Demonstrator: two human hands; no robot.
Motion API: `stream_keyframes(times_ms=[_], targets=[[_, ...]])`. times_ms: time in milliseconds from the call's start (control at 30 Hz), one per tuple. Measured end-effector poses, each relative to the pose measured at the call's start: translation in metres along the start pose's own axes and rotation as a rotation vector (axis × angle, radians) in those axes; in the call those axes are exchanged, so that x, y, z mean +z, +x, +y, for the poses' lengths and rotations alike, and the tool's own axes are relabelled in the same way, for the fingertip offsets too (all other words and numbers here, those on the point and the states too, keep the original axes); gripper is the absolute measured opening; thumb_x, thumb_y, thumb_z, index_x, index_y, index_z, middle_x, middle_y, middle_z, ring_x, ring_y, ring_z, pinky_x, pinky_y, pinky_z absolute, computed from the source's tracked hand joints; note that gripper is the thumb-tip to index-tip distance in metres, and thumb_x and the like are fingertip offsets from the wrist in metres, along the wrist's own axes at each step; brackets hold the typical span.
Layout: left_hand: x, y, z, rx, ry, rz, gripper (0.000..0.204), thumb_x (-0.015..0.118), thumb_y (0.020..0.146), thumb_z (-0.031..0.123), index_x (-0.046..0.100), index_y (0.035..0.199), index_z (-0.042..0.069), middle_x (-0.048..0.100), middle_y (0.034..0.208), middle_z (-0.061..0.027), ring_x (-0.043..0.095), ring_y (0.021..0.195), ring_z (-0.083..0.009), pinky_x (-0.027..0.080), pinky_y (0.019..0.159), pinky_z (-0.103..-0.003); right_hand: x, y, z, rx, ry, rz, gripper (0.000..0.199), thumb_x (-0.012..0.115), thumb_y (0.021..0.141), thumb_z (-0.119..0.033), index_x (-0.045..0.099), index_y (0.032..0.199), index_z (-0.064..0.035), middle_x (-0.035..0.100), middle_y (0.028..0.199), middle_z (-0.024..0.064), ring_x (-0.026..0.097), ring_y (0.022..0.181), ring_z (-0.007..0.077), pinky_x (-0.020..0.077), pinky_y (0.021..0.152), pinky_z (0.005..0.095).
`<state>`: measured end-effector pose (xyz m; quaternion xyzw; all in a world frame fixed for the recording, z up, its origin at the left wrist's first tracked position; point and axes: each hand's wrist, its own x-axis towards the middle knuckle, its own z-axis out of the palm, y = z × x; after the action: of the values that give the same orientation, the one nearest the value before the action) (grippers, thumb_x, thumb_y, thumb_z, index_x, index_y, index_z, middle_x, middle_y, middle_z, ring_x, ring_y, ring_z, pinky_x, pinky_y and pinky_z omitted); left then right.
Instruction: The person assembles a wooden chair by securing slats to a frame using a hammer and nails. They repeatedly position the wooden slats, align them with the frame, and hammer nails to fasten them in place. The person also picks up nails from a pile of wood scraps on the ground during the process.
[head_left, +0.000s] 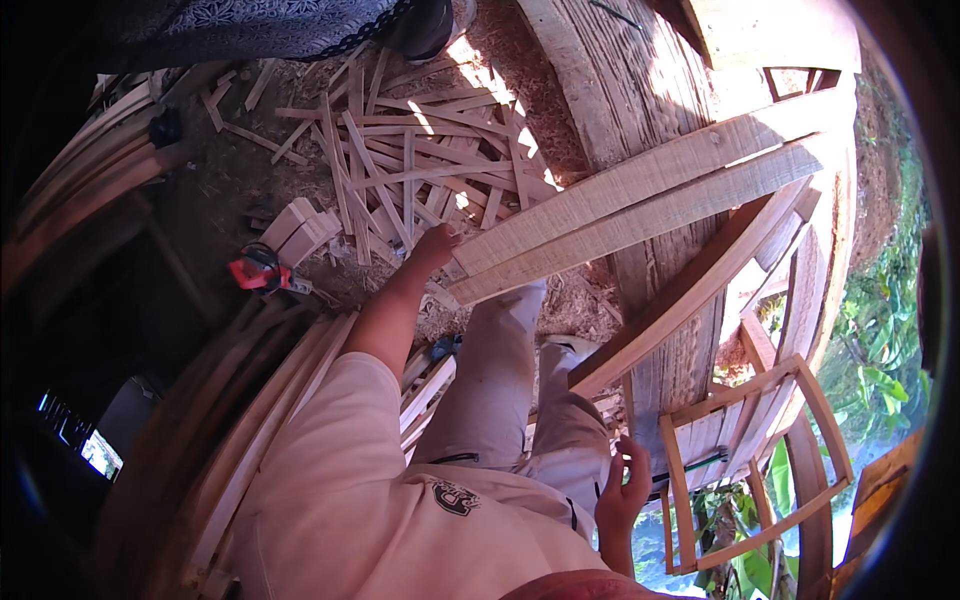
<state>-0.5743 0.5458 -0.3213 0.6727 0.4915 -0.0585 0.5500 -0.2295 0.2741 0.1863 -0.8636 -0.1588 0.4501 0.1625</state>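
My left hand (pixel 433 250) is closed at the near end of a long sawn wooden plank (pixel 600 200); some of its fingers are hidden there. Right beside it runs a second plank (pixel 640 222), and both slant up to the right across a thick, rough timber beam (pixel 640 110). Low on the right, my right hand (pixel 624 482) hangs near my trousers, its fingers loosely bent and apart, with nothing in them. A darker squared wooden piece (pixel 690 290) leans across the beam between my two hands.
Loose wooden strips (pixel 410 160) lie in a heap on the shavings-covered floor. A red and black power tool (pixel 260 268) sits by small stacked blocks (pixel 300 232). Long boards (pixel 270 420) line the left side. At right stands a wooden frame (pixel 765 385). Patterned cloth (pixel 260 30) shows at the top.
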Motion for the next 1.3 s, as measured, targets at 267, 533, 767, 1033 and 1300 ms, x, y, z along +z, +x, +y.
stream_keyframes(times_ms=[267, 533, 767, 1033, 1300], targets=[[-0.010, 0.175, 0.082, -0.041, 0.271, 0.140, 0.022, 0.065, 0.092, 0.024, 0.070, 0.104, 0.005, 0.071, 0.102, -0.0181, 0.069, 0.098, -0.0377, 0.056, 0.084, -0.049, 0.042, 0.172, -0.003, -0.296, -0.457, 0.819, 0.056, 0.045, 0.109, -0.038, 0.043, 0.146, 0.0043, 0.049, 0.138, 0.0234, 0.048, 0.130, 0.0386, 0.0377, 0.111, 0.0509], [0.029, 0.297, 0.103, 0.358, 0.617, 0.279, 0.011, 0.066, 0.090, 0.015, 0.073, 0.095, 0.009, 0.067, 0.104, -0.0084, 0.066, 0.104, -0.0293, 0.056, 0.085, -0.042, 0.049, 0.198, -0.006, -0.349, -0.619, 0.808, 0.088, 0.044, 0.098, -0.069, 0.038, 0.147, 0.0025, 0.043, 0.136, 0.0190, 0.042, 0.135, 0.0356, 0.0346, 0.113, 0.0527], [0.061, 0.335, 0.088, 0.417, 0.889, 0.096, 0.014, 0.072, 0.079, 0.007, 0.078, 0.092, 0.005, 0.066, 0.108, -0.0121, 0.064, 0.109, -0.0291, 0.058, 0.087, -0.038, 0.065, 0.209, 0.008, -0.306, -0.549, 0.869, 0.085, 0.046, 0.098, -0.067, 0.039, 0.147, 0.0024, 0.043, 0.136, 0.0190, 0.042, 0.134, 0.0356, 0.0344, 0.113, 0.0523], [0.049, 0.352, 0.079, 0.676, 0.601, 0.180, 0.031, 0.072, 0.078, 0.002, 0.071, 0.109, 0.000, 0.067, 0.111, -0.0172, 0.069, 0.100, -0.0324, 0.060, 0.081, -0.042, 0.066, 0.210, 0.016, -0.282, -0.503, 0.898, 0.083, 0.047, 0.098, -0.064, 0.039, 0.147, 0.0023, 0.043, 0.136, 0.0190, 0.042, 0.134, 0.0357, 0.0342, 0.113, 0.0519], [0.043, 0.352, 0.114, 0.175, 0.472, 0.151, 0.012, 0.061, 0.091, 0.005, 0.060, 0.102, 0.001, 0.070, 0.091, -0.0145, 0.071, 0.096, -0.0328, 0.059, 0.078, -0.045, 0.068, 0.211, 0.019, -0.256, -0.467, 0.900, 0.081, 0.048, 0.098, -0.062, 0.039, 0.146, 0.0022, 0.043, 0.135, 0.0190, 0.042, 0.134, 0.0357, 0.0340, 0.113, 0.0515]])
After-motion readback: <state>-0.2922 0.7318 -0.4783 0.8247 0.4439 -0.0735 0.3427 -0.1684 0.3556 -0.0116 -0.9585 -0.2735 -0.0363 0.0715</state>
